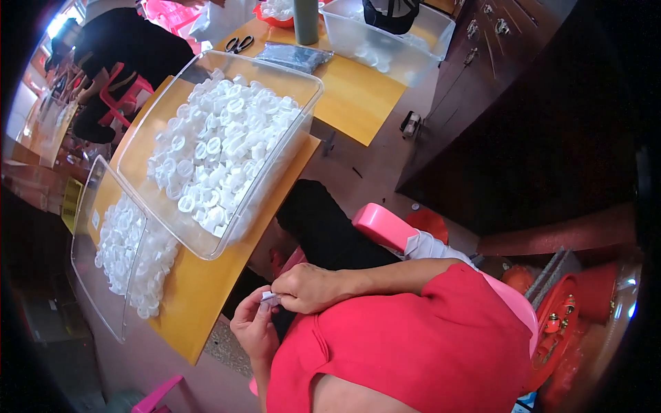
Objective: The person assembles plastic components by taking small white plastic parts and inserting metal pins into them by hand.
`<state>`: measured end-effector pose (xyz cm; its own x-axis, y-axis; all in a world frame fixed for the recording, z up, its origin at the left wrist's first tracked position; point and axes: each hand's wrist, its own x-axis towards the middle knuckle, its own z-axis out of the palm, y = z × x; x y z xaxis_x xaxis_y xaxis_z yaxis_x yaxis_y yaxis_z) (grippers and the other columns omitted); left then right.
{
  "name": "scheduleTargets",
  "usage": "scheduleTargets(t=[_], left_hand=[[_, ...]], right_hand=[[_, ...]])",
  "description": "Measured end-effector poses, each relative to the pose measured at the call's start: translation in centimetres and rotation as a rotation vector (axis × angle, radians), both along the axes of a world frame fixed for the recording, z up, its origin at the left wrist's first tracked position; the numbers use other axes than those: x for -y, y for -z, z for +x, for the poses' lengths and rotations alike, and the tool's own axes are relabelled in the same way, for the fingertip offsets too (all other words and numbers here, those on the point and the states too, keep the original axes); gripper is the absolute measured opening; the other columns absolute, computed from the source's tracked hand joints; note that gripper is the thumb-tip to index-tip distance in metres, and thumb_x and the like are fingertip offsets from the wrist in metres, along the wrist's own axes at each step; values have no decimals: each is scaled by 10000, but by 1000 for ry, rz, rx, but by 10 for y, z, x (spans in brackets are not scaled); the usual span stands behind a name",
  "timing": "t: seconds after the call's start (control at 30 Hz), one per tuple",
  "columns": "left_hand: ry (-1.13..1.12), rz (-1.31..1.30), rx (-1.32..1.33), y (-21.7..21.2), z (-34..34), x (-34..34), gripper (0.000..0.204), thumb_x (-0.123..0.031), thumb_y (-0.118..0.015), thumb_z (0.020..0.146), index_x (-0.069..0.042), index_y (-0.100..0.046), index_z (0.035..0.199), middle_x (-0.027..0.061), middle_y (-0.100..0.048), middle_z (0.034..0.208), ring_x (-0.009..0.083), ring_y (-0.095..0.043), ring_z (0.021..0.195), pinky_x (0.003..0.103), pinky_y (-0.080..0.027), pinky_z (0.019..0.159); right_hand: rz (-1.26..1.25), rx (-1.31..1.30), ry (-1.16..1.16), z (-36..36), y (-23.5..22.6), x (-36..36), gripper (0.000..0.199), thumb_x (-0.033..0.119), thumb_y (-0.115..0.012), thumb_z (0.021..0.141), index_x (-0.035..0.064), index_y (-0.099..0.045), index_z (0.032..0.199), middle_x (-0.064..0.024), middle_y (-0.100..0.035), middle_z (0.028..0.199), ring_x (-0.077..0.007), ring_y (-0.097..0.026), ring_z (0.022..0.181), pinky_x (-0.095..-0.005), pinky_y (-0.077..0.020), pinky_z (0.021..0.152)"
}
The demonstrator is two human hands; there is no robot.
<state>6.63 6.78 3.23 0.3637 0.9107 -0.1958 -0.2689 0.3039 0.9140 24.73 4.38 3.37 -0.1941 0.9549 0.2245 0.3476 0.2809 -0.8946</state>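
Note:
My left hand [253,326] and my right hand [303,288] meet low in front of my body, close to the table's near edge. Pinched between their fingertips is a small white plastic piece [270,299], partly covered by the fingers. Beyond my hands, a large clear tub [292,81] on the table holds a heap of white ring-shaped plastic parts [213,148]. To its left stands a second clear tub [86,265] with more of the same white parts [127,248].
Black-handled scissors [239,45], a grey plastic packet [292,58] and a green cylinder [306,20] occupy the yellow tabletop [365,96]. At the far end, a black cap [392,17] hangs over a clear bin [413,58]. A pink chair arm [382,226] juts out right; a person [138,48] is far left.

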Motion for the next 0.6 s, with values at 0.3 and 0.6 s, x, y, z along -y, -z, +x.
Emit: scheduleTargets(t=[0.3, 0.6], left_hand=[[68, 17, -74, 1, -1, -1, 243, 34, -640, 824, 68, -599, 1061, 132, -661, 980, 160, -631, 845, 262, -513, 739], [86, -88, 7, 1, -6, -4, 269, 4, -620, 850, 69, -579, 1108, 141, -647, 999, 182, -631, 845, 291, -524, 731]], right_hand=[[-90, -42, -23, 6, 3, 0, 119, 90, -557, 781, -7, -586, 720, -191, -590, 654, -364, -606, 627, -429, -471, 565], [-83, -50, -32, 1, 1, -6, 105, 75, -551, 785, -5, -591, 730, -180, -573, 633, -332, -595, 591, -406, -462, 548]])
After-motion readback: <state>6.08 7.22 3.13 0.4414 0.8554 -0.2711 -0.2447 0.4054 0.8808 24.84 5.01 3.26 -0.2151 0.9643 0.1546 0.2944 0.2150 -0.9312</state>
